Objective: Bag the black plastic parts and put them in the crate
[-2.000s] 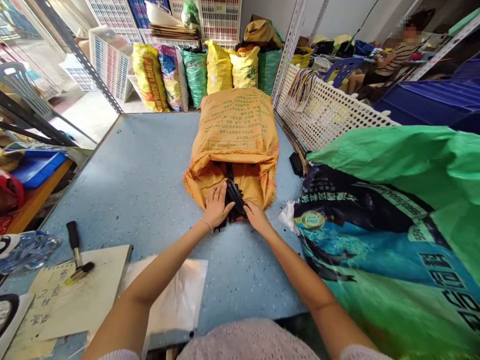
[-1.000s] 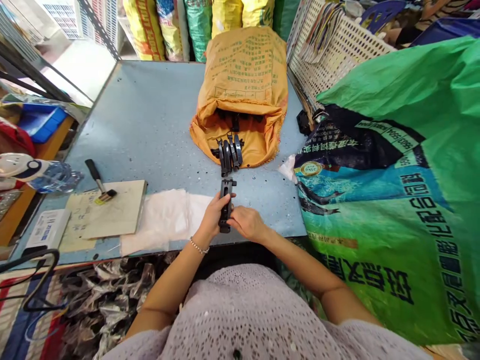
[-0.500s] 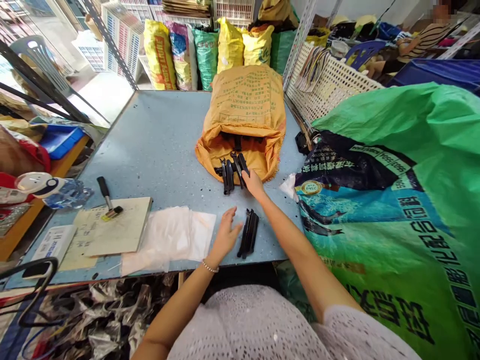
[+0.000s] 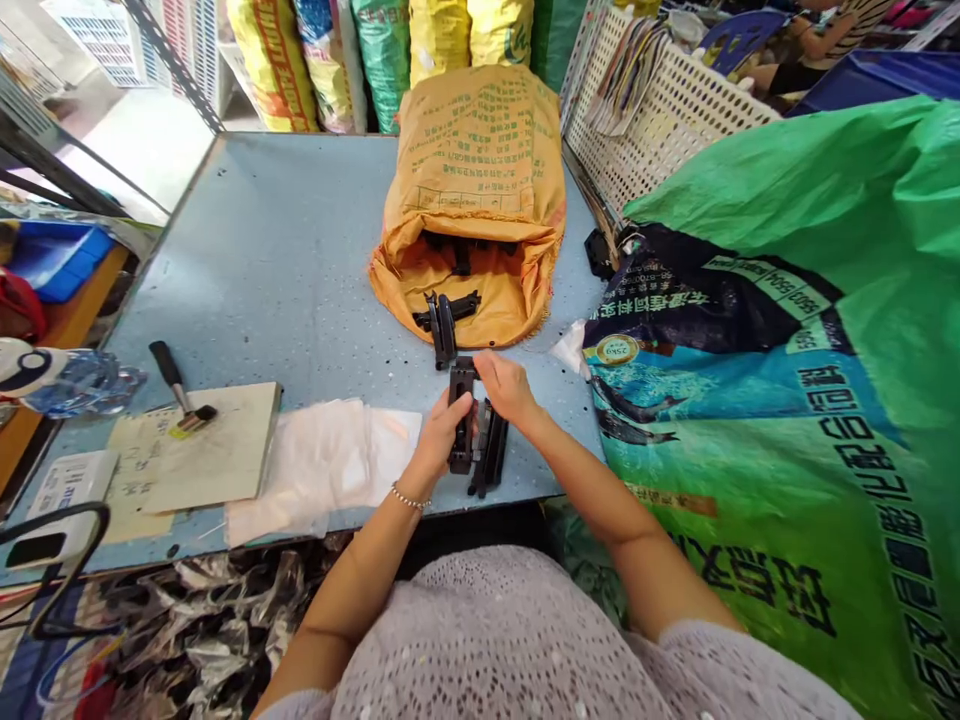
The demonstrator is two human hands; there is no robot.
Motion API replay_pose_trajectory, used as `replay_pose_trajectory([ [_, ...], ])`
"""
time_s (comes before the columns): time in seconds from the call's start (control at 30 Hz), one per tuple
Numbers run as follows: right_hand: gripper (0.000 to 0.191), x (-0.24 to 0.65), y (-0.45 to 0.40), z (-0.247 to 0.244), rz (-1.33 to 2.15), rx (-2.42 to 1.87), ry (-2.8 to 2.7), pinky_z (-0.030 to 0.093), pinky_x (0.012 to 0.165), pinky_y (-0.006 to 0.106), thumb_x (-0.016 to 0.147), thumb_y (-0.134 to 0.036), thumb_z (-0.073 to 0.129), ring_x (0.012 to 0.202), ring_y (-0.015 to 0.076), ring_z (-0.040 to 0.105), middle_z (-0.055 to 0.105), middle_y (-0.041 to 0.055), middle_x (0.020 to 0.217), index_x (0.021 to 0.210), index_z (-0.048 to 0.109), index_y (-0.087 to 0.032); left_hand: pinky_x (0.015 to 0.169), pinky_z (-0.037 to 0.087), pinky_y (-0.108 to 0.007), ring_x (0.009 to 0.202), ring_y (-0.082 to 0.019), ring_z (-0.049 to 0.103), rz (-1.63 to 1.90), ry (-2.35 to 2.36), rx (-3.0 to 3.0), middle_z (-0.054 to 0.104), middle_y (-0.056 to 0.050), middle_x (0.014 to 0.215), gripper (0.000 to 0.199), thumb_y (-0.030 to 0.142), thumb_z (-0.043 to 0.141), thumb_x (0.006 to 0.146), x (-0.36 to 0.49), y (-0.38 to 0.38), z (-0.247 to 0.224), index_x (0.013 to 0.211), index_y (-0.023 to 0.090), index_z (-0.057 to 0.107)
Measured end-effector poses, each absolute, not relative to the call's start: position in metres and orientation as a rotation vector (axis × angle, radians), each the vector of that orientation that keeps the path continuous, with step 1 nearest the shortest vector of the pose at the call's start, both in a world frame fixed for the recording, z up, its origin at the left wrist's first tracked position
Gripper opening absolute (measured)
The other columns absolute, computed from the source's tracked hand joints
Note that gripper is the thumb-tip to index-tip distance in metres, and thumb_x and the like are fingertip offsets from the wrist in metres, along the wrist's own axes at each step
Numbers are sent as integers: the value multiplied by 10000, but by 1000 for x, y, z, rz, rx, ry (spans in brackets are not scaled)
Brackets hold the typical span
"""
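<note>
Both hands hold a black plastic part [image 4: 461, 425] upright over the blue table. My left hand [image 4: 441, 430] wraps its left side, thumb across the front. At its top end, the fingers of my right hand [image 4: 506, 385] are closed on it. More black parts [image 4: 491, 450] lie on the table just right of my left hand. Beyond the hands, a few black pieces [image 4: 442, 328] rest at the mouth of an orange woven sack [image 4: 480, 150], with others dark inside it.
Thin white plastic bags [image 4: 322, 460], a board [image 4: 225, 450] with a black-handled brush [image 4: 176, 385], and a water bottle [image 4: 82, 382] are on the left. A large green sack [image 4: 750, 450] fills the right. A person [image 4: 821, 40] sits far back right.
My right hand has come back from the sack's mouth with a black part, and my left hand has closed on it. The view has shifted slightly.
</note>
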State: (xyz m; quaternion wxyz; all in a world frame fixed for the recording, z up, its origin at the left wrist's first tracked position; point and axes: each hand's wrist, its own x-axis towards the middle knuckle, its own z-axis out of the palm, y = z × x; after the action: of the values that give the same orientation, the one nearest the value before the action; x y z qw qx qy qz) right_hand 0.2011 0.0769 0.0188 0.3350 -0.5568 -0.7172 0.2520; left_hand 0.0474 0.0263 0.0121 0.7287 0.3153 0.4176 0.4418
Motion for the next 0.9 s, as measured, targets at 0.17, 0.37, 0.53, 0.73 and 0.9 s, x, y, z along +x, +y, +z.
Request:
replay_pose_trajectory([
  [0.17, 566, 183, 31, 2, 726, -1220, -2213, 437, 753, 309, 1008, -682, 334, 830, 210, 599, 656, 80, 861, 847, 598, -209, 536, 453, -214, 579, -101, 570, 1123, 1001, 474, 603, 19, 763, 523, 539, 773, 737, 25, 43, 5, 1073, 189, 579],
  [0.37, 561, 182, 54, -4, 980, -1410, -2115, 467, 750, 271, 1088, -526, 175, 767, 169, 652, 678, 30, 805, 912, 601, -206, 1038, 472, -430, 1170, -274, 611, 953, 1268, 959, 655, -102, 1229, 634, 344, 647, 801, 19, 28, -32, 1405, 220, 501],
  [0.53, 426, 165, 155, 9, 685, -1990, -1984, 482, 884, 350, 996, -523, 511, 1116, 303, 653, 670, 182, 1245, 1166, 601, -143, 1217, 184, -600, 1451, -434, 331, 795, 1391, 1309, 441, -212, 1526, 766, 258, 707, 736, 51, -14, -56, 1467, 186, 488],
  [0.73, 388, 148, 136, 13, 670, -1934, -2069, 499, 838, 352, 901, -422, 636, 1056, 299, 665, 691, 155, 1170, 1168, 596, -143, 1115, 405, -473, 1383, -303, 453, 1110, 1304, 1125, 353, -169, 1573, 775, 493, 619, 883, 23, 30, -38, 1545, 272, 282],
  [0.9, 305, 157, 64, 24, 781, -1348, -2292, 470, 779, 310, 980, -485, 548, 913, 214, 653, 688, 77, 1021, 1070, 600, -198, 749, 510, -255, 866, -144, 628, 1262, 1187, 794, 626, -41, 1059, 565, 586, 719, 796, 1, 61, -4, 1194, 212, 572],
])
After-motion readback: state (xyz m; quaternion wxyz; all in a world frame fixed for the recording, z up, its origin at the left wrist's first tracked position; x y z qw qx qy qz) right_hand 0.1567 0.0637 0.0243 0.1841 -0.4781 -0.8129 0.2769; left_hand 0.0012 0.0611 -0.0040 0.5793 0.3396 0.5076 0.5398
